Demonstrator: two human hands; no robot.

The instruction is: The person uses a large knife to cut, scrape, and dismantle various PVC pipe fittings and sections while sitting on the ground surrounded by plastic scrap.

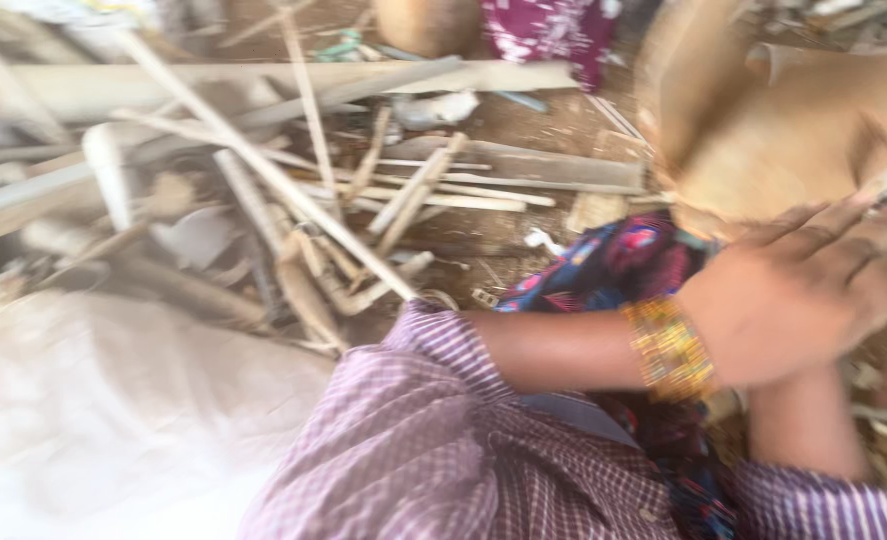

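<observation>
While the view was blurred by motion, these points showed:
Left hand (794, 300): fingers flat and spread on the tan curved piece (764, 130), at upper right.
Right hand: hidden beneath; grip unclear.
Advice: probably steady the piece with both hands.
Containers: none clearly visible; wood scraps (294, 190) lay loose on the ground.

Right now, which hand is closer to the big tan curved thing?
Left. The left hand, with the beaded bracelet on its wrist, lies flat against the tan curved piece. The right hand is hidden beneath the left; only its forearm shows, lower and farther away.
</observation>
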